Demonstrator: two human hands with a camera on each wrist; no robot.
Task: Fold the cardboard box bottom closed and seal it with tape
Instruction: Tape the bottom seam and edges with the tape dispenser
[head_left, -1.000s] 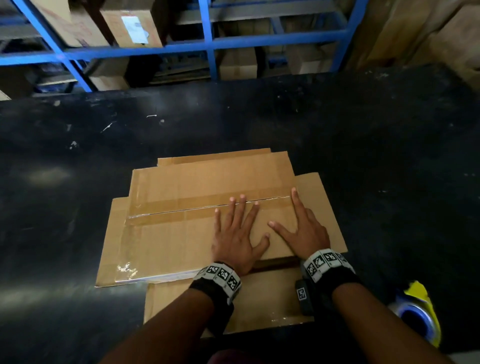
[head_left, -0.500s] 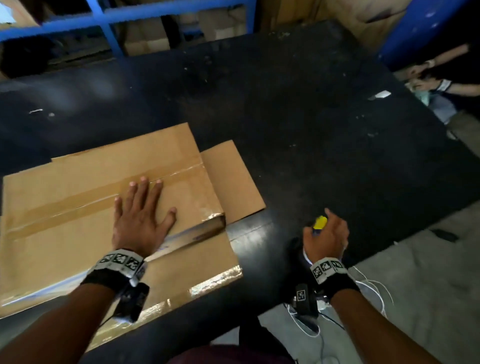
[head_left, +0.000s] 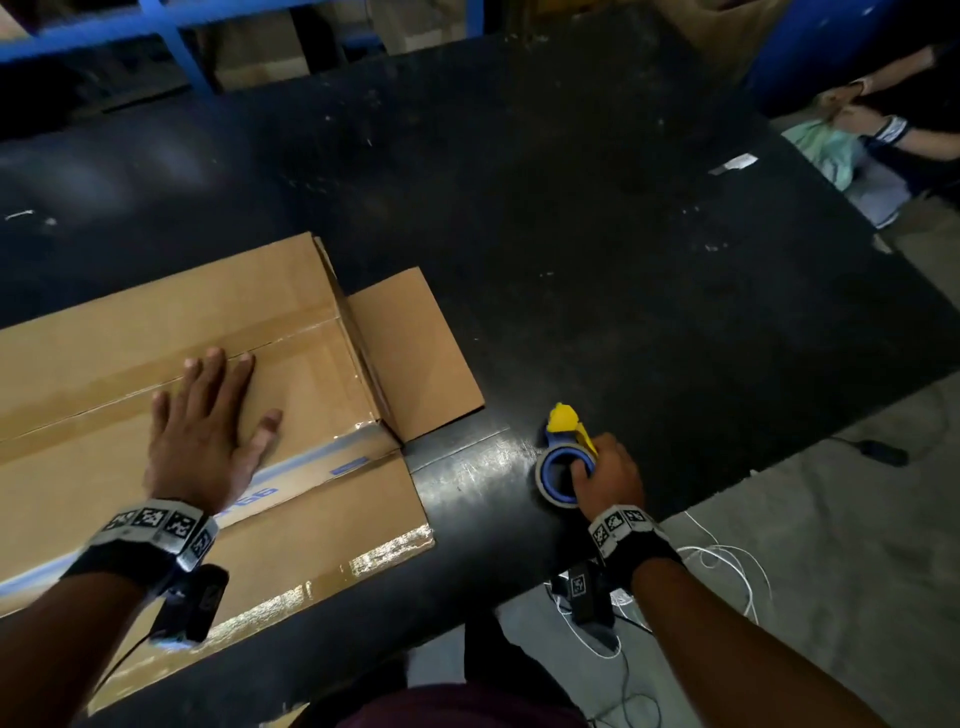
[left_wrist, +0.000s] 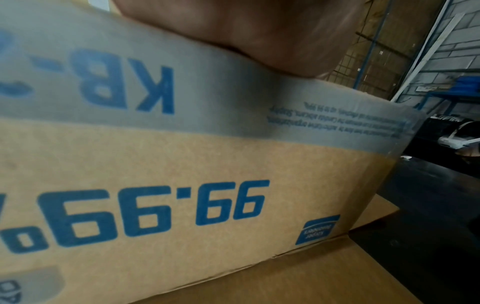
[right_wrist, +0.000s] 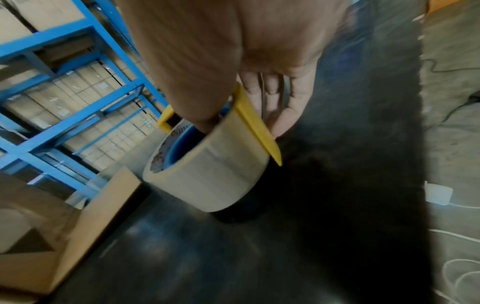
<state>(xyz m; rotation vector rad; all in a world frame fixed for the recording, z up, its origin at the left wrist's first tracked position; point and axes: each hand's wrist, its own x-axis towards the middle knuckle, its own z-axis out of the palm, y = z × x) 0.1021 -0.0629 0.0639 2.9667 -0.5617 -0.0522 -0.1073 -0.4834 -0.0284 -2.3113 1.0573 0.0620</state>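
Observation:
A brown cardboard box lies bottom-up on the black table, its long flaps folded shut with a strip of old tape along the seam. My left hand lies flat on the near flap, fingers spread. The left wrist view shows the box's printed side and the heel of that hand. To the right, near the table's front edge, my right hand grips a tape dispenser with a yellow cutter and a blue core. In the right wrist view the thumb sits inside the tape roll.
One end flap sticks out flat to the right of the box, another flap lies toward me. Blue shelving with cartons stands behind the table. Another person sits at the far right. White cables trail on the floor.
My right hand left the box, reached right to the table's front edge and took hold of the tape dispenser. The head turned right. My left hand stayed flat on the flap.

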